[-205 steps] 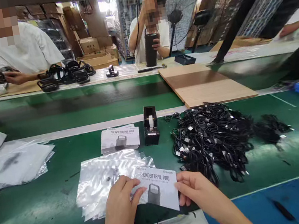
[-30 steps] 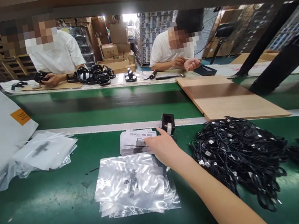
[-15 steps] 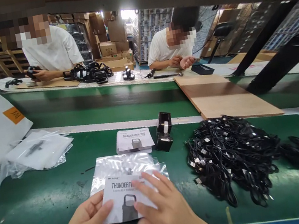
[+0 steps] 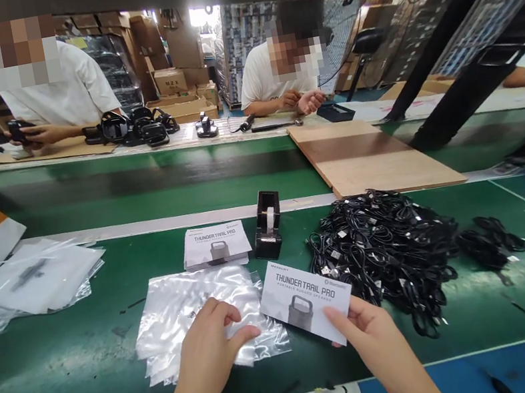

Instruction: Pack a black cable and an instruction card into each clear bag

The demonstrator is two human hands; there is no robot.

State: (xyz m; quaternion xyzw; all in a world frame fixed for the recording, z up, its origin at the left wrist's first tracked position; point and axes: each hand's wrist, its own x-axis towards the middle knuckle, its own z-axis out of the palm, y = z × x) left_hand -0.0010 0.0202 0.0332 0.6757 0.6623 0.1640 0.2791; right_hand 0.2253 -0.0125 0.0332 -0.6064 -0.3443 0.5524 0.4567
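Observation:
My right hand grips a white printed leaflet by its lower right corner, thumb on top. The leaflet reads "Thunder Trail Pro" and shows a dark speaker; it is held tilted, right of the clear plastic bags. Over those flat, layered bags is my left hand, its fingers bent and its thumb apart from them, with nothing visible between. Whether its fingertips touch the bags I cannot tell. Behind the bags lies a stack of matching leaflets, beside a black tape dispenser.
A big heap of black cables covers the right of the green bench, with a smaller cable bundle beyond it. More bagged items lie at left. A wooden board spans the back. Co-workers sit across the bench.
The leaflet has moved right, away from above the bags, in my right hand. My left hand has let go of it and is now over the bags. The view has shifted too.

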